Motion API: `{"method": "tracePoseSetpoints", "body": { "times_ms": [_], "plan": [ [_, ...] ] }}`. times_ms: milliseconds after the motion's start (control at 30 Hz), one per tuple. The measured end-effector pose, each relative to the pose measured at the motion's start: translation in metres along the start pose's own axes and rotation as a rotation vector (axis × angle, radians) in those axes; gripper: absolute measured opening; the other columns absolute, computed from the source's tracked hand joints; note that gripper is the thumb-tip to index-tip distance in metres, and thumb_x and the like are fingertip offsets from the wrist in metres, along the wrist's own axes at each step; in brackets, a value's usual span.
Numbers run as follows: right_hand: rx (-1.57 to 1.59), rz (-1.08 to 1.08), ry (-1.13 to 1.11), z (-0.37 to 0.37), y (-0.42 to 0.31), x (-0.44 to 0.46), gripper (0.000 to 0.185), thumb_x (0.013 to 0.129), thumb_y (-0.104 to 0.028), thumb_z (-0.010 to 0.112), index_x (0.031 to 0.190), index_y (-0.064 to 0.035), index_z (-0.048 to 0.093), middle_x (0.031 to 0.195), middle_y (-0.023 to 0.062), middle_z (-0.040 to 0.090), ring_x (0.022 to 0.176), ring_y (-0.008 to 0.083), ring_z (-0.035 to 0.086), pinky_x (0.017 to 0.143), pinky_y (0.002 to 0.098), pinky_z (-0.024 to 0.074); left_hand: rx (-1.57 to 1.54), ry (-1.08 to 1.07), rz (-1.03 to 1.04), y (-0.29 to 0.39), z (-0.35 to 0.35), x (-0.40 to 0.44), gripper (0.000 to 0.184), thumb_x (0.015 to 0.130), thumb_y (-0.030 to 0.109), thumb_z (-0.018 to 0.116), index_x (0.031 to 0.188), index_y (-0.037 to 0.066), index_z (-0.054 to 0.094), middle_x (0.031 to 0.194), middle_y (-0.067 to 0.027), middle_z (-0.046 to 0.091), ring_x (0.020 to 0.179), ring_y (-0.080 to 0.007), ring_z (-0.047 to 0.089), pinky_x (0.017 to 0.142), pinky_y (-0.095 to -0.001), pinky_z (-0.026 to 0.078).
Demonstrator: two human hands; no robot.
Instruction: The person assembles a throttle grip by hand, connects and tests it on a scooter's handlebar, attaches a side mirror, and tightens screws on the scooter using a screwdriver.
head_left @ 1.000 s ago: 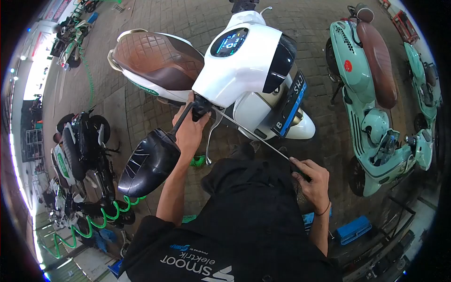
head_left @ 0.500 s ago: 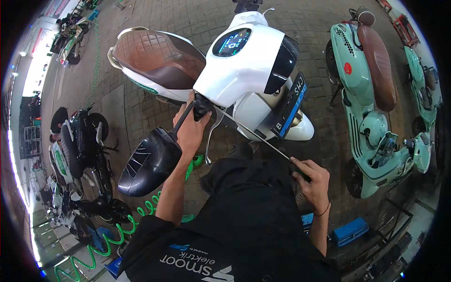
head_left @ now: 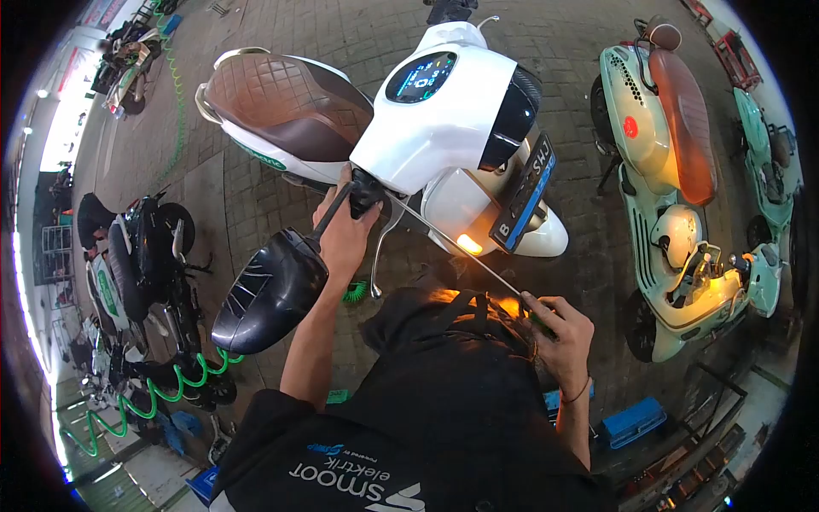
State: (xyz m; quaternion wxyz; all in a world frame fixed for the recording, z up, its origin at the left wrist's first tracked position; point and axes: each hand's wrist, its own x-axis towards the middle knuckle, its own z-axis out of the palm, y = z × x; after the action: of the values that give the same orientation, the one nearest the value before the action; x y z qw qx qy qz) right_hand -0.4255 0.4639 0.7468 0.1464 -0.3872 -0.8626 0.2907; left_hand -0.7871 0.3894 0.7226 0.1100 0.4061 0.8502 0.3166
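Observation:
My left hand is closed around the black switch housing at the handlebar end of a white scooter. A black mirror on a stalk extends from there, in front of my left forearm. Closed on the handle of a long screwdriver, my right hand is low and to the right. The shaft slants up to the housing, where its tip is hidden. Below my left fingers hangs the brake lever. An orange light glows on the scooter's front.
A mint-green scooter with a helmet on its footboard stands at right. Dark motorbikes are parked at left, near a coiled green hose. A blue toolbox lies at lower right.
The orange light has come on, tinting my clothes and the mint-green scooter. Both hands stay in nearly the same places. The green hose has shifted left and down.

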Motion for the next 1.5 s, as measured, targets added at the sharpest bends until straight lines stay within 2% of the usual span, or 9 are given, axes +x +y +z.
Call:
{"method": "tracePoseSetpoints", "body": {
  "times_ms": [600, 867, 967, 1000, 1133, 1200, 1267, 1333, 1500],
  "plan": [
    [-0.108, -0.017, 0.069, -0.006, -0.015, -0.008, 0.05, 0.075, -0.009, 0.083, 0.122, -0.0262, 0.078, 0.1, 0.0062, 0.07, 0.083, 0.0248, 0.066, 0.069, 0.0366, 0.0531, 0.005, 0.046, 0.019, -0.007, 0.006, 0.002, 0.066, 0.08, 0.015, 0.083, 0.137, -0.002, 0.055, 0.111, -0.0252, 0.068, 0.102, -0.0445, 0.068, 0.09, -0.0474, 0.053],
    [-0.022, -0.087, -0.114, -0.013, -0.028, -0.018, 0.062, 0.071, -0.004, 0.082, 0.13, -0.0215, 0.072, 0.11, 0.0064, 0.069, 0.085, 0.025, 0.066, 0.071, 0.0369, 0.0531, -0.014, 0.064, 0.049, -0.009, 0.007, 0.001, 0.069, 0.08, 0.013, 0.083, 0.14, -0.002, 0.053, 0.112, -0.0257, 0.068, 0.102, -0.0439, 0.068, 0.09, -0.0469, 0.054],
    [-0.033, -0.193, -0.198, -0.015, -0.027, -0.02, 0.066, 0.067, -0.003, 0.082, 0.13, -0.0201, 0.071, 0.113, 0.0053, 0.069, 0.084, 0.0253, 0.066, 0.072, 0.0374, 0.0536, 0.005, 0.026, 0.006, -0.005, 0.004, 0.001, 0.065, 0.086, 0.013, 0.078, 0.144, -0.002, 0.053, 0.116, -0.0253, 0.069, 0.11, -0.0382, 0.068, 0.096, -0.0417, 0.05],
    [-0.031, -0.174, -0.206, -0.017, -0.031, -0.018, 0.066, 0.061, 0.0, 0.081, 0.125, -0.0162, 0.074, 0.112, 0.008, 0.071, 0.091, 0.028, 0.07, 0.078, 0.0368, 0.0565, 0.018, 0.015, -0.016, -0.004, 0.004, 0.001, 0.065, 0.085, 0.013, 0.078, 0.144, -0.002, 0.053, 0.117, -0.0257, 0.069, 0.111, -0.0387, 0.067, 0.097, -0.042, 0.05],
    [-0.038, -0.136, -0.187, -0.02, -0.04, -0.015, 0.063, 0.062, 0.001, 0.081, 0.122, -0.0133, 0.074, 0.112, 0.0093, 0.072, 0.093, 0.0288, 0.071, 0.079, 0.0367, 0.0566, 0.032, 0.045, 0.005, -0.009, 0.008, 0.0, 0.066, 0.086, 0.016, 0.078, 0.145, -0.001, 0.053, 0.121, -0.028, 0.068, 0.116, -0.0404, 0.066, 0.099, -0.0428, 0.049],
    [0.024, -0.147, -0.131, -0.017, -0.036, -0.014, 0.062, 0.065, -0.003, 0.083, 0.125, -0.0145, 0.073, 0.117, 0.0069, 0.071, 0.084, 0.0264, 0.068, 0.073, 0.0377, 0.0549, 0.049, 0.068, 0.034, -0.015, 0.013, 0.002, 0.072, 0.082, 0.017, 0.082, 0.144, 0.0, 0.053, 0.118, -0.0265, 0.068, 0.111, -0.0421, 0.066, 0.096, -0.0456, 0.051],
    [0.048, -0.126, -0.132, -0.02, -0.037, -0.015, 0.06, 0.064, -0.001, 0.083, 0.122, -0.0114, 0.074, 0.115, 0.0109, 0.072, 0.09, 0.03, 0.07, 0.078, 0.0381, 0.0562, 0.071, 0.099, 0.055, -0.017, 0.011, 0.002, 0.077, 0.077, 0.018, 0.086, 0.144, 0.0, 0.052, 0.114, -0.025, 0.067, 0.105, -0.0438, 0.067, 0.093, -0.0485, 0.052],
    [0.072, -0.097, -0.133, -0.024, -0.039, -0.017, 0.058, 0.063, 0.001, 0.083, 0.12, -0.0083, 0.075, 0.112, 0.0148, 0.073, 0.097, 0.0337, 0.072, 0.082, 0.0384, 0.0575, 0.048, -0.012, -0.083, -0.002, 0.002, 0.001, 0.069, 0.087, 0.021, 0.078, 0.146, -0.003, 0.051, 0.128, -0.0303, 0.065, 0.123, -0.041, 0.063, 0.102, -0.0422, 0.048],
    [0.083, -0.051, -0.126, -0.03, -0.039, -0.019, 0.058, 0.064, 0.0, 0.083, 0.121, -0.0085, 0.074, 0.112, 0.0162, 0.073, 0.098, 0.0345, 0.072, 0.084, 0.0384, 0.0582, 0.028, -0.01, -0.064, 0.0, 0.001, 0.0, 0.072, 0.087, 0.022, 0.078, 0.148, -0.004, 0.049, 0.13, -0.0303, 0.064, 0.125, -0.0401, 0.063, 0.104, -0.0413, 0.048]
  ]
}}
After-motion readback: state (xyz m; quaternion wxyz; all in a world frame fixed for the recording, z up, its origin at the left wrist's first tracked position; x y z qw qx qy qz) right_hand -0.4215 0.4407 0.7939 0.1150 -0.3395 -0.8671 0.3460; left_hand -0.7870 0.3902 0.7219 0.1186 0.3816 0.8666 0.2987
